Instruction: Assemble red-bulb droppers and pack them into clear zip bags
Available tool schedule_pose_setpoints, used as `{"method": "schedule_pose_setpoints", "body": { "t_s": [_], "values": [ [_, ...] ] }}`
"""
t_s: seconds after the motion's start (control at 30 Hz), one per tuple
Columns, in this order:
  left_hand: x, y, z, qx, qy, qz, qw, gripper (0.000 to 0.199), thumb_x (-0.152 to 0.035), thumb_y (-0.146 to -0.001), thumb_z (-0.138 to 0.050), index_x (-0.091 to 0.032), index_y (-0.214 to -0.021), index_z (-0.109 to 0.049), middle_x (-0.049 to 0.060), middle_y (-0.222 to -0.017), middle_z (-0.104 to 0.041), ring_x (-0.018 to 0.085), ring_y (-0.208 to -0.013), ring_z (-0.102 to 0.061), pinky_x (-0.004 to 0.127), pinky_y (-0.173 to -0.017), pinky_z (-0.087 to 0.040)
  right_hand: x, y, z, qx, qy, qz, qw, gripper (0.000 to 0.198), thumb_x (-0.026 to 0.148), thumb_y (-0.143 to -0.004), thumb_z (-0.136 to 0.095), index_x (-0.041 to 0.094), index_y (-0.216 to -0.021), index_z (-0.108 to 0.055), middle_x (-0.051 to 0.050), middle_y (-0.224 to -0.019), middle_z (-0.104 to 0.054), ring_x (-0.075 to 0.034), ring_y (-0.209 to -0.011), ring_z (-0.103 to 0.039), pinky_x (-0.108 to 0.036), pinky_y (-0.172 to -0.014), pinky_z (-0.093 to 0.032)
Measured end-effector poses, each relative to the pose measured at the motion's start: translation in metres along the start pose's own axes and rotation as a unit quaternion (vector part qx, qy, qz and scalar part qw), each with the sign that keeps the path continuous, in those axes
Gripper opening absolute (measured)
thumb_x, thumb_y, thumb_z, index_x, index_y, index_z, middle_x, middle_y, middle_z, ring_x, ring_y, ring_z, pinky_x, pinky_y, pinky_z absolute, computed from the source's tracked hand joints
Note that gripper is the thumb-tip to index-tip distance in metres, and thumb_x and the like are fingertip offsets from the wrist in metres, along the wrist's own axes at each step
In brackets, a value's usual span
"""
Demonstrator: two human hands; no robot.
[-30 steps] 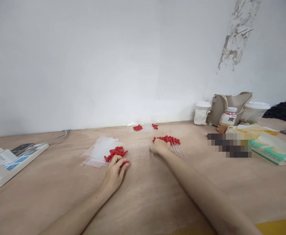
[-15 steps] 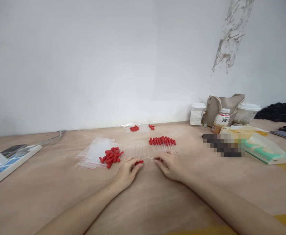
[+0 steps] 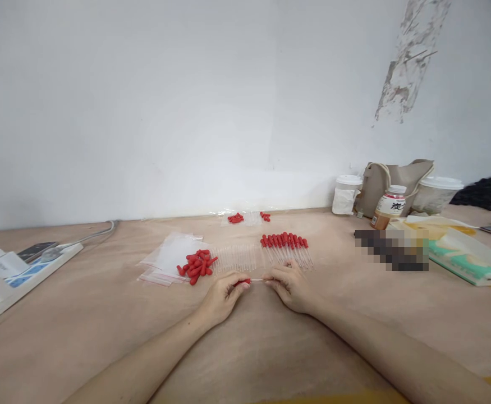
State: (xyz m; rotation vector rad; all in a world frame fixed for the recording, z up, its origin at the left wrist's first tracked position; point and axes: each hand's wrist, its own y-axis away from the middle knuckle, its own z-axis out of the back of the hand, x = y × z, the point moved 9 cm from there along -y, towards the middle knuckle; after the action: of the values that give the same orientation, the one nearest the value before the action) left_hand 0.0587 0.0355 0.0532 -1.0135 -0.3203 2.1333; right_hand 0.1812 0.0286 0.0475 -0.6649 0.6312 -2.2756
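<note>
Bulb and clear tube are held end to end, in front of and to the right of the pile of loose red bulbs. Half a second ago a gap was seen between the two; now the tube has been brought into line and its end appears to meet the bulb's mouth. A joining can be judged to have been begun, though how far the tube is seated cannot be told.

The bulb is pinched between thumb and fingers of the left hand, so that only a short red length is left showing. The tube is pinched near its other end by the fingertips of the right hand, the hands being kept just apart.

Just right of the pile, a row of bare tubes is laid out side by side; farther right of it, a row of bulb-topped tubes is fanned out, red ends away from the person. Flat plastic bags are spread to the left of the pile. Beyond it, more red pieces are seen at a clear packet. Well to its left a power strip is set, and well to its right a bottle.
</note>
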Motion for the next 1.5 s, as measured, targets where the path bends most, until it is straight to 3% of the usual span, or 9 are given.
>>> {"method": "schedule_pose_setpoints", "body": {
  "t_s": [0.27, 0.5, 0.73, 1.03, 1.2, 1.4, 1.5],
  "values": [
    [-0.004, 0.003, -0.005, 0.031, -0.018, -0.013, 0.999, 0.021, -0.024, -0.086, -0.044, -0.016, -0.085, -0.063, 0.002, -0.074, -0.059, 0.013, -0.068, -0.054, 0.023, -0.063, -0.041, 0.0, -0.001, 0.001, -0.013, 0.024, 0.031, 0.999, 0.021, 0.02, -0.085, -0.042, 0.023, -0.086, -0.062, -0.001, -0.082, -0.065, -0.011, -0.071, -0.055, -0.031, -0.074, -0.026],
    [-0.003, 0.004, -0.005, 0.034, -0.047, -0.016, 0.998, 0.023, -0.027, -0.087, -0.043, -0.015, -0.082, -0.063, 0.003, -0.071, -0.058, 0.013, -0.066, -0.053, 0.022, -0.062, -0.04, 0.015, 0.002, 0.004, -0.035, 0.078, 0.051, 0.995, 0.021, 0.018, -0.084, -0.042, 0.021, -0.082, -0.062, -0.001, -0.071, -0.063, -0.011, -0.062, -0.05, -0.03, -0.067, -0.021],
    [-0.007, 0.006, -0.007, 0.056, -0.107, -0.03, 0.992, 0.025, -0.029, -0.087, -0.041, -0.016, -0.078, -0.061, 0.002, -0.067, -0.055, 0.014, -0.064, -0.05, 0.023, -0.059, -0.038, 0.021, 0.001, -0.005, -0.008, 0.096, 0.045, 0.994, 0.021, 0.017, -0.082, -0.04, 0.019, -0.075, -0.06, 0.0, -0.063, -0.06, -0.01, -0.056, -0.044, -0.03, -0.065, -0.019],
    [-0.009, 0.008, -0.009, 0.062, -0.11, -0.049, 0.991, 0.023, -0.026, -0.086, -0.043, -0.015, -0.079, -0.061, 0.002, -0.067, -0.054, 0.013, -0.063, -0.05, 0.022, -0.058, -0.038, 0.021, -0.002, -0.016, 0.026, 0.075, 0.019, 0.997, 0.02, 0.016, -0.082, -0.04, 0.02, -0.073, -0.058, 0.001, -0.064, -0.06, -0.01, -0.058, -0.045, -0.03, -0.066, -0.02],
    [-0.005, 0.008, -0.007, 0.072, -0.114, -0.057, 0.989, 0.021, -0.026, -0.086, -0.045, -0.015, -0.082, -0.063, 0.003, -0.071, -0.057, 0.013, -0.065, -0.052, 0.023, -0.06, -0.04, 0.028, -0.004, -0.016, 0.031, 0.105, 0.05, 0.993, 0.02, 0.017, -0.082, -0.041, 0.018, -0.071, -0.058, 0.0, -0.063, -0.06, -0.011, -0.059, -0.043, -0.031, -0.067, -0.021],
    [-0.005, 0.01, 0.004, 0.035, -0.092, -0.086, 0.991, 0.028, -0.021, -0.088, -0.039, -0.021, -0.11, -0.056, 0.005, -0.09, -0.06, 0.015, -0.079, -0.055, 0.026, -0.07, -0.044, 0.038, -0.005, -0.004, 0.027, 0.179, 0.061, 0.982, 0.021, 0.022, -0.083, -0.043, 0.018, -0.074, -0.061, -0.006, -0.073, -0.061, -0.016, -0.075, -0.047, -0.033, -0.068, -0.021],
    [-0.003, 0.012, 0.009, 0.007, -0.114, -0.067, 0.991, 0.036, -0.019, -0.087, -0.038, -0.023, -0.123, -0.044, 0.007, -0.107, -0.054, 0.017, -0.09, -0.052, 0.03, -0.079, -0.042, 0.013, -0.01, 0.011, 0.024, 0.18, -0.02, 0.983, 0.021, 0.023, -0.081, -0.044, 0.019, -0.07, -0.062, -0.004, -0.071, -0.062, -0.016, -0.073, -0.049, -0.032, -0.069, -0.023]
  ]
}}
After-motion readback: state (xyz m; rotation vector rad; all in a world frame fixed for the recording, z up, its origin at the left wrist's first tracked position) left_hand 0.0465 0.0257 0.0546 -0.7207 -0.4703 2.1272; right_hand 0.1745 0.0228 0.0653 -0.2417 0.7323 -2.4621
